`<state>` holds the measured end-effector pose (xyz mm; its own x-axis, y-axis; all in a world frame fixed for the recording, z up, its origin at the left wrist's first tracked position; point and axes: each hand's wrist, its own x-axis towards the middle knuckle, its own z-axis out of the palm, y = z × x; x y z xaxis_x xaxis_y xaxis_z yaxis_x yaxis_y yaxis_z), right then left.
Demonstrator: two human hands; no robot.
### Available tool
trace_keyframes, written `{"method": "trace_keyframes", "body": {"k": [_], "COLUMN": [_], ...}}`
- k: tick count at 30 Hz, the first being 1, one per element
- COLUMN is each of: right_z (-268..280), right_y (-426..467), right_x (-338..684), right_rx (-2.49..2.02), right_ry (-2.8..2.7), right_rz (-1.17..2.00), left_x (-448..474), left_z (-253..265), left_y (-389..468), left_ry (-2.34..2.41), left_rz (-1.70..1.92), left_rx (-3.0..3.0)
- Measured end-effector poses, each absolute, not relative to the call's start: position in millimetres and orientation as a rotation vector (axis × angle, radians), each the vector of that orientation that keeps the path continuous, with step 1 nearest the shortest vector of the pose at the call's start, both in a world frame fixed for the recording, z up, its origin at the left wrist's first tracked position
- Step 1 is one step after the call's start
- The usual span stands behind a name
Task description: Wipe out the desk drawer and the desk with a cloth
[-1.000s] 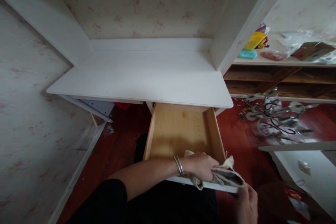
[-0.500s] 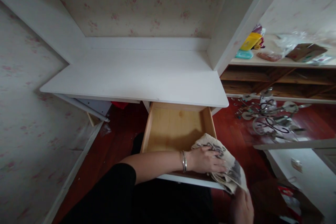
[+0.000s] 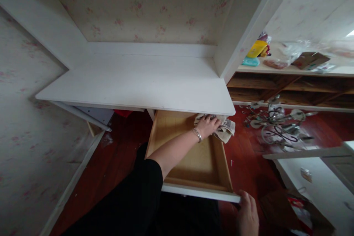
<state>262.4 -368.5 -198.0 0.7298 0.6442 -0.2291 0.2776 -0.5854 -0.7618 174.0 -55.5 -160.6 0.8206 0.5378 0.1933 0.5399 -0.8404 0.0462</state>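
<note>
From the head view, your left hand (image 3: 208,126) is at the back right of the pulled-out drawer (image 3: 190,166), just in front of the desk (image 3: 138,81) edge. Its fingers are bent over a bunched, pale cloth (image 3: 227,129) with dark markings and have hold of it; their undersides are hidden, so you cannot tell how tightly they press. The cloth lies over the drawer's right side wall near the rear corner, part of it on the inner side and part sticking out beyond the wall above the red floor (image 3: 245,169). A silvery bracelet (image 3: 197,135) sits on your left wrist, and your forearm crosses above the drawer from a black sleeve (image 3: 132,195).

Your right hand (image 3: 248,212) is at the front right corner of the drawer, its fingers partly bent and touching the end of the white front panel (image 3: 199,192). It is slightly blurred, and you cannot tell whether the fingers close around the panel.

The drawer's light wooden bottom shows below your left arm. To the right, a chandelier (image 3: 280,123) lies on the floor in front of a low shelf unit (image 3: 287,85), and an open cardboard box (image 3: 278,208) stands near your right hand.
</note>
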Motion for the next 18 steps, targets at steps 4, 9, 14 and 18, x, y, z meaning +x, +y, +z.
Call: {"method": "trace_keyframes", "body": {"k": [4,9,14,18], "right_z": [-191,-185,-186,-188], "right_y": [-362,-360,-365,-367], "right_x": [257,256,258,257], "right_rx": [-2.224,-2.17,-2.207,-2.25], "right_ry": [-0.584,-0.683,-0.594,-0.526], "right_rz": [0.632,0.567,0.642,0.684], "left_x": [179,167,150,138], "left_z": [-154,-145,-131,-120], "left_y": [-69,-124,-191,-211], "left_ry": [-0.829,-0.635,-0.325,-0.311], "left_rz": [-0.282,-0.226,-0.164,0.141], "left_rx": [-3.059,-3.177,-3.427,-3.682]}}
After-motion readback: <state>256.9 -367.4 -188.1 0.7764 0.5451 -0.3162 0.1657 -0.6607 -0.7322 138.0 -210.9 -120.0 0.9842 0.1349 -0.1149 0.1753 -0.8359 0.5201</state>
